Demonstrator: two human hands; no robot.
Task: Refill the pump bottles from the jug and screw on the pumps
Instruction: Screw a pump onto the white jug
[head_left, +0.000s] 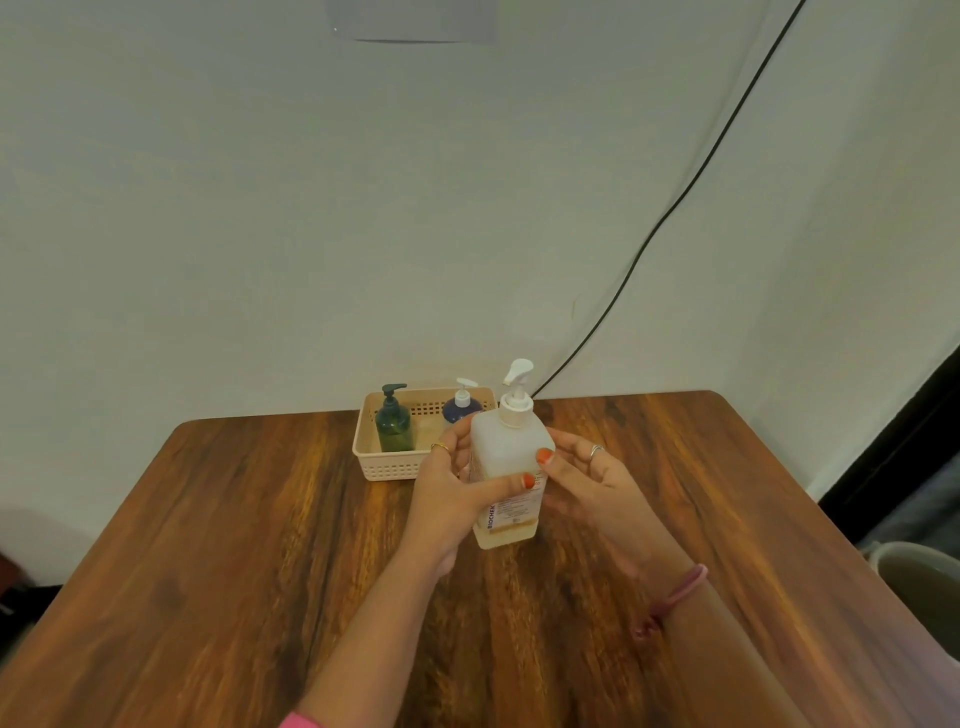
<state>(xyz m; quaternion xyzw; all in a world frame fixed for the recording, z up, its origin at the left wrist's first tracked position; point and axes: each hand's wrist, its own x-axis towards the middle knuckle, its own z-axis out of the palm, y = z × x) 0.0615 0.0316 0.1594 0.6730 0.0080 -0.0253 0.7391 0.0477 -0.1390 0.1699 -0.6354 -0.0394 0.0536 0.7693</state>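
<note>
A tall, square, translucent white pump bottle (511, 447) with a white pump head on top is held upright above the wooden table (260, 545). A thin layer of pale liquid shows at its bottom. My left hand (457, 488) wraps its left side, thumb across the label. My right hand (587, 478) touches its right side with the thumb on the front. Behind it, a cream basket (374, 457) holds a dark green pump bottle (394, 423) and a blue pump bottle (460, 408) with a white pump. No jug is in view.
The basket stands against the pale wall at the table's far edge. A black cable (675, 202) runs down the wall to the table's back right. A grey bin (919, 571) sits beside the table's right edge.
</note>
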